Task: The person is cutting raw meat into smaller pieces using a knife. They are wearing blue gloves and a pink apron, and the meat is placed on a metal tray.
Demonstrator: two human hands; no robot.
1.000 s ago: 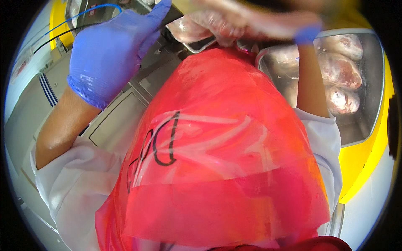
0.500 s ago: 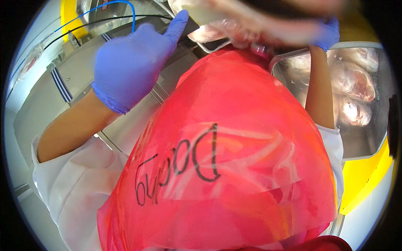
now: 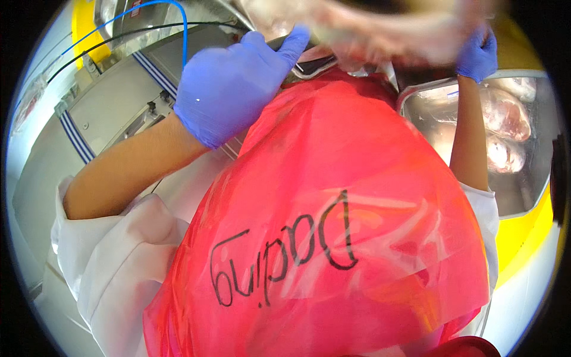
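Observation:
My left hand (image 3: pixel 232 89), in a blue glove, is at the upper middle, one digit stretched toward a blurred piece of raw meat (image 3: pixel 392 33) and the other fingers bent; what they hold, if anything, is hidden. My right hand (image 3: pixel 476 53), also gloved, is closed at the right end of that meat, which spans the top of the view. Below both hands a red plastic apron (image 3: pixel 321 154) with black handwriting covers my front. The edge of a metal tray (image 3: pixel 315 70) shows just right of my left hand.
At the right, a steel tub (image 3: pixel 529 184) holds several pieces of meat, on a yellow stand (image 3: pixel 517 244). Grey metal equipment (image 3: pixel 89 125) with striped straps is on the left, crossed by a blue hose (image 3: pixel 183 30) and a black cable, beside another yellow part (image 3: pixel 89 38).
My left hand has moved steadily rightward. My right hand has shifted right and a little upward from half a second ago, staying at the end of the blurred meat.

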